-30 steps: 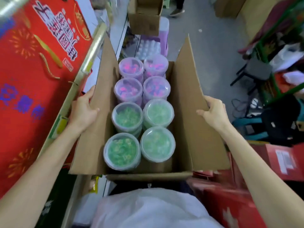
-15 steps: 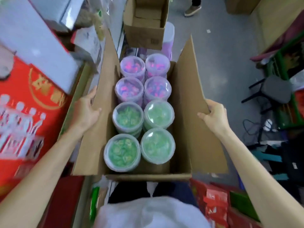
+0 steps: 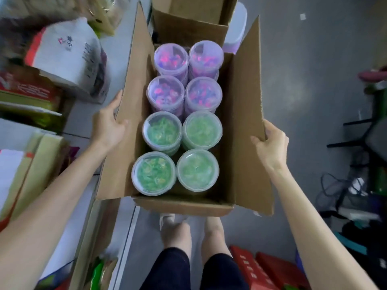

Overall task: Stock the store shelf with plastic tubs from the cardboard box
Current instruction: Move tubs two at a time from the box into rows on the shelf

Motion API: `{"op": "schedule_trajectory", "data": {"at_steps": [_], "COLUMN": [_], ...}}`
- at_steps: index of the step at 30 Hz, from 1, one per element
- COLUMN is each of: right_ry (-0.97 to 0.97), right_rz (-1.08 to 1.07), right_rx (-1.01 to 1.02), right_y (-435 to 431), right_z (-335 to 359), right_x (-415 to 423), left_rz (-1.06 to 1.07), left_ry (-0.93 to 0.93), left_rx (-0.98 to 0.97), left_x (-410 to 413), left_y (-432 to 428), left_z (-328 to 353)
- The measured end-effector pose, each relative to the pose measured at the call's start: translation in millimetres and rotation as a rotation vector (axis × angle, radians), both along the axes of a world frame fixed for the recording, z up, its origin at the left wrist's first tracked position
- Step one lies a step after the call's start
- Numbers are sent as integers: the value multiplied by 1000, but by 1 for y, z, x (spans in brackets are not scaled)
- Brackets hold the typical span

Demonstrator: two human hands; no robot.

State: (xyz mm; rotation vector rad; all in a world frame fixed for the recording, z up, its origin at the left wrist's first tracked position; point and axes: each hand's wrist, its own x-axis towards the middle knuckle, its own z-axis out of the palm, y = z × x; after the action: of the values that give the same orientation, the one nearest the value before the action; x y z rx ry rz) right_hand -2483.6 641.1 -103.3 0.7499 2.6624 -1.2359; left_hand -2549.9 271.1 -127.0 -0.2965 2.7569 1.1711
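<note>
An open cardboard box [image 3: 240, 126] hangs in front of me, held up between both hands. Inside stand several clear plastic tubs in two rows: green-filled tubs [image 3: 154, 173] nearest me, pink-and-purple tubs [image 3: 165, 93] farther away. My left hand [image 3: 109, 124] grips the raised left flap, thumb hooked over its edge. My right hand [image 3: 271, 143] grips the edge of the raised right flap. The store shelf [image 3: 83, 114] runs along the left, white boards with packaged goods on them.
A white bag [image 3: 67, 53] and red and green cartons [image 3: 27, 91] sit on the shelf at left. An empty cardboard box [image 3: 192, 19] stands past the held box. Red packs [image 3: 259, 271] lie on the grey floor by my legs. Chairs and cables are at right.
The box and both hands have come lower against the shelf; the big red carton at left has passed out of view. Both grips are unchanged.
</note>
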Motion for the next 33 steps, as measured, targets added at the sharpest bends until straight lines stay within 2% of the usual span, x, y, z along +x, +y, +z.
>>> {"op": "schedule_trajectory", "data": {"at_steps": [7,13,19,21,24,29,33], "right_ry": [-35,-66,-158,-135,-78,-41,-54], "right_rz": [-145,-146,-32,-30,-78,-37,-23], "right_rx": [22,39,136,146,164,256,323], "right_y": [-6,0,-11,-11,-11,-13,-14], "right_z": [-58,-59,-46,-45,-45,-47,-49], "right_x": [-32,-30,-34,-30,-22,2,19], "left_rz": [47,74,117,195,218,271,268], "left_ry": [-53,-82,-171,-158,-130,-225,-170], "left_rx": [13,-118,-334,-379,-341,-370,-367], "left_x": [-49,-49,-43,-39,-25,19,53], "left_y": [17,18,23,19,8,-5,-6], "left_z": [-37,-32,-23,-20,-21,-22,-25]}}
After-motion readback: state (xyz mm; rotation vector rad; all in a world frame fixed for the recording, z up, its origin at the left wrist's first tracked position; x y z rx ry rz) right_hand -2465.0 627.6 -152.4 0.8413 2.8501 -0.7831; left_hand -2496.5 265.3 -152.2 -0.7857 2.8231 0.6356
